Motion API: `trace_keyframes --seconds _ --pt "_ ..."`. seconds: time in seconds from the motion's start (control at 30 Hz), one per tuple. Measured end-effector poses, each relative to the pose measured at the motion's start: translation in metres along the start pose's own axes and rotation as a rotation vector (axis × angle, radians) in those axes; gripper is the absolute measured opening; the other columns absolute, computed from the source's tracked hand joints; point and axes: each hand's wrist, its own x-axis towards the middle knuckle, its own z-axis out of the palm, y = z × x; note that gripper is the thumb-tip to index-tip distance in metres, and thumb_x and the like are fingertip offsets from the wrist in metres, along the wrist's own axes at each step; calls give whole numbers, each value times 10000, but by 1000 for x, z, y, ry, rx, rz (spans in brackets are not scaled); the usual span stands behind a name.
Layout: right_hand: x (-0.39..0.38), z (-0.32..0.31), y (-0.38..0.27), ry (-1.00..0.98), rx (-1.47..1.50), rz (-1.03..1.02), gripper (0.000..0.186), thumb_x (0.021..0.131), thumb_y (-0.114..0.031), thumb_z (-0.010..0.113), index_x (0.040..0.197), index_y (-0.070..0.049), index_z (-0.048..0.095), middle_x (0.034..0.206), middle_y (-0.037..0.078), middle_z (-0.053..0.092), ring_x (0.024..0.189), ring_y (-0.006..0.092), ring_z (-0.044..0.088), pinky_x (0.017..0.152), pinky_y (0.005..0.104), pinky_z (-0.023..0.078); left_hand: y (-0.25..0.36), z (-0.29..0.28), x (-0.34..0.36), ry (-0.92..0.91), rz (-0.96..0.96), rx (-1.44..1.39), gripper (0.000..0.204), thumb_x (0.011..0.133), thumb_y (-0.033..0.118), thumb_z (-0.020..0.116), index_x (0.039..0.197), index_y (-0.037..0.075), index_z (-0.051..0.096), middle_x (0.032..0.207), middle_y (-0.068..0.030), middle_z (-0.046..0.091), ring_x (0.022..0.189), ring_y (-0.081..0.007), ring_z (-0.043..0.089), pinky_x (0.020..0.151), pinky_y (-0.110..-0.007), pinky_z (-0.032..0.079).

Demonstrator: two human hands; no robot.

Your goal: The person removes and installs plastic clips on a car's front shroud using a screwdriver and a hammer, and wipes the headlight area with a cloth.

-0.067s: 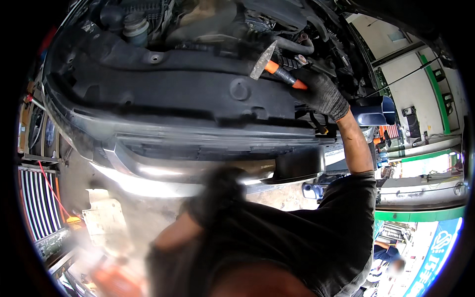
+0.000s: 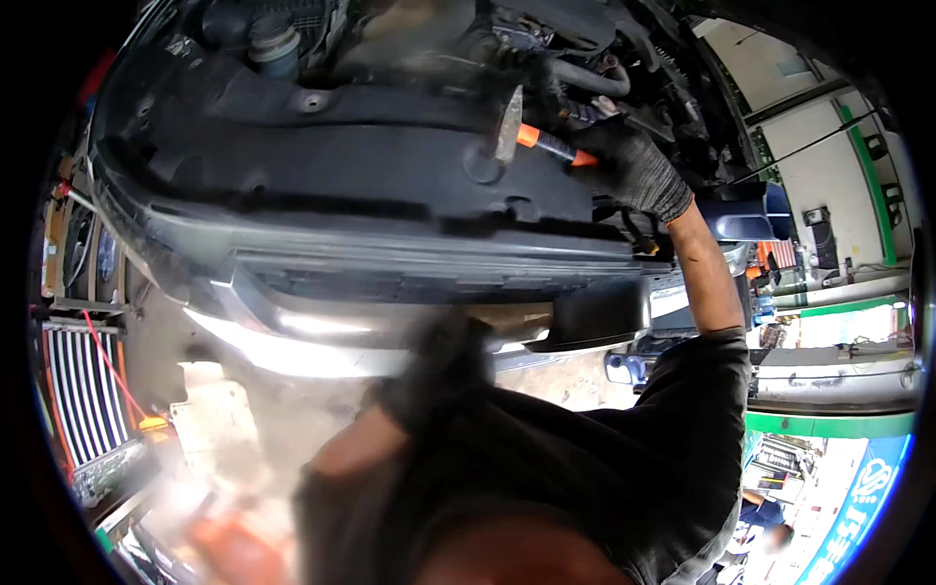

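My right hand (image 2: 639, 168), in a dark knitted glove, is closed round the handle of a hammer (image 2: 531, 135) with an orange and black grip. The hammer's grey metal head points left, over the black plastic panel (image 2: 361, 161) along the front of a car's open engine bay. Lower down, my left hand (image 2: 444, 366), also in a black glove, is near the shiny front bumper (image 2: 331, 322). It is smeared by motion, so its fingers cannot be made out, nor whether it touches the bumper.
Engine parts and a fluid reservoir (image 2: 275, 47) fill the bay beyond the panel. A pale flat panel (image 2: 213, 419) lies on the floor at lower left, near a striped rack (image 2: 86, 390). Another person (image 2: 765, 517) is far off at lower right.
The hammer head has turned a little more upright and sits slightly lower against the panel. The whole view has shifted slightly; my left hand stays blurred near the bumper.
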Motion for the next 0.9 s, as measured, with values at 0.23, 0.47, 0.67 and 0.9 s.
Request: trace_keyframes --seconds 0.23,0.47,0.67,0.9 --pt "-5 1 -27 333 -404 -66 288 808 -99 793 1092 -147 774 1092 100 720 1020 346 691 816 425 593 12 13 3 320 -123 -57 248 1065 218 559 1195 20 629 804 -62 665 624 -130 617 621 -281 524" --pt "-37 23 -141 86 307 -317 262 799 -241 864 1010 -119 770 1086 86 749 973 294 734 836 423 595 33 33 10 120 -136 -241 767 1061 689 318 1184 19 671 839 -102 709 625 -167 633 555 -259 469" --pt "-41 42 -172 -108 315 -283 233 794 -228 858 993 -134 779 998 46 750 971 290 720 838 419 594 34 41 8 209 -185 -200 735 1073 666 339 1337 32 602 944 -130 735 671 -194 657 598 -272 511" --pt "-43 40 -160 -121 356 -272 132 826 -130 811 951 -120 768 976 34 757 886 257 732 790 396 596 16 20 9 22 -125 -233 550 1100 521 399 1292 48 604 1044 -115 703 801 -190 660 664 -300 517"
